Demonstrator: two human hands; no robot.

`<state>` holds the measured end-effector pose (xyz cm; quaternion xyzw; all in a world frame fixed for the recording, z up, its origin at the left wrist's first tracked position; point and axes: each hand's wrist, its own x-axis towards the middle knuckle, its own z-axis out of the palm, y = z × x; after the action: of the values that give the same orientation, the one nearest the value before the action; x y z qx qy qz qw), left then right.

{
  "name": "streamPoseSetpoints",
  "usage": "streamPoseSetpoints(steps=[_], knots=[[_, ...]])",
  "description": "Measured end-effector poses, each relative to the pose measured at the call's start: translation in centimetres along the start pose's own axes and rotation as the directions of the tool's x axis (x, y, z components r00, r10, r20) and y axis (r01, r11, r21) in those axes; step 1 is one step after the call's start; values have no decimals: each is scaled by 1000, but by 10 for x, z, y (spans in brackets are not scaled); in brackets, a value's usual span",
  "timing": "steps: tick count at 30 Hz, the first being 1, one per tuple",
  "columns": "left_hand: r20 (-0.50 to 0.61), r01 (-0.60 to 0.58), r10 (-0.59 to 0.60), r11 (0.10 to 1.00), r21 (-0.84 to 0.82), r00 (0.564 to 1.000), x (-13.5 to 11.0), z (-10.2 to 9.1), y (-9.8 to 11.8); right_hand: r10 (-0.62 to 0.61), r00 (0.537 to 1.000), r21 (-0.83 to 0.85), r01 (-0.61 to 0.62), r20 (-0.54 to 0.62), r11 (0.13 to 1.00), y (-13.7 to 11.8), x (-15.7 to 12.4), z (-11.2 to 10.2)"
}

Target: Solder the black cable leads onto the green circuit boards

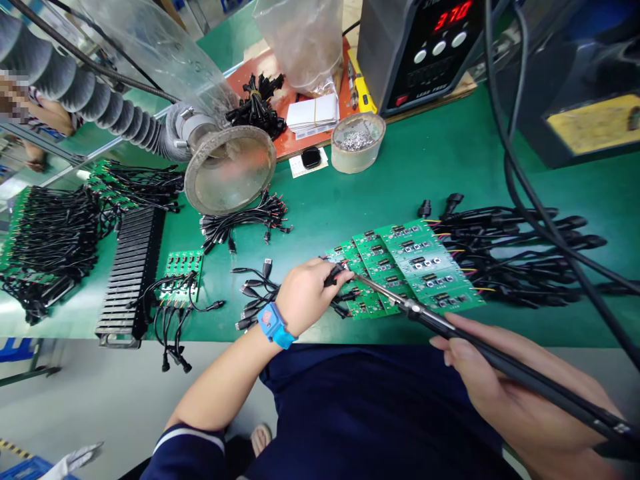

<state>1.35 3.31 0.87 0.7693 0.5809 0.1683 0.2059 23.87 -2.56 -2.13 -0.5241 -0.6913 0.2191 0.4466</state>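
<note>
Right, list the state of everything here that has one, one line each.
soldering station, display lit, reading 370
soldering iron, held, tip beside the black cable
left hand, pinching black cable
right hand, gripping the iron
green boards, flat on the bench, cables fanned out from one edge
wrist strap, worn on left wrist
</note>
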Motion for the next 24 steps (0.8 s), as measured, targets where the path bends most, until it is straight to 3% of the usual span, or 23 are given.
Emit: streamPoseSetpoints(steps=[11,14,16,19,21,24], knots=[[-12,1,0,999,36,1000,0,1,2,86,996,44,-88,39,995,9,-2,-9],[-44,33,-35,998,-51,998,-2,1,1,147,988,76,-144,-44,987,5,-2,-7],[-148,71,-94,986,-150,984,-4,0,0,178,981,99,-171,-74,980,2,-2,-7],[-320,117,-202,957,-265,926,-7,-1,-1,213,971,124,-199,-113,972,1,-1,-6],[-328,133,-234,944,-301,915,-9,-1,0,239,963,131,-223,-123,966,1,-1,-6],[-255,109,-208,928,-355,944,-12,0,0,240,962,145,-221,-131,965,0,0,-5]])
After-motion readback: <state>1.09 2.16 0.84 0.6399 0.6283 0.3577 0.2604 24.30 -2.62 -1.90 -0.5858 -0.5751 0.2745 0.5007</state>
